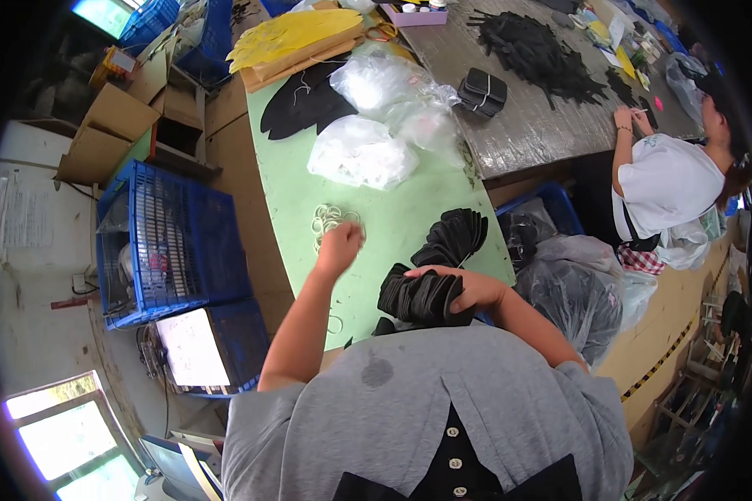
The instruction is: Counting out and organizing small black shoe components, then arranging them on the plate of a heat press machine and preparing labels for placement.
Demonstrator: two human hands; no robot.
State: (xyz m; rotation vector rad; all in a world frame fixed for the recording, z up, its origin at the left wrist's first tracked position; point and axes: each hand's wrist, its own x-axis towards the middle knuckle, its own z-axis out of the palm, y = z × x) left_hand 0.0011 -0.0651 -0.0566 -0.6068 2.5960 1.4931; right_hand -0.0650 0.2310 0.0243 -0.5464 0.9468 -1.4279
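Observation:
My right hand (475, 292) is wrapped round a thick stack of black cut pieces (422, 299) close to my body. My left hand (341, 248) is closed at the edge of a small pile of pale rubber bands (327, 219). One pale loop shows at its fingertips, apparently pinched there, though the fingers partly hide it. Beyond the held stack, another fanned bundle of black pieces (449, 236) lies on the green tabletop (288, 188). A lone rubber band (335, 323) rests near the table's near left edge.
Clear plastic bags (363, 154), black rounded pieces (305, 104) and yellow sheets (297, 37) lie farther back. A banded black bundle (482, 92) and heaped black strips (543, 54) occupy the grey table. A co-worker (673, 179) works at right. Blue crates (163, 242) stand at left.

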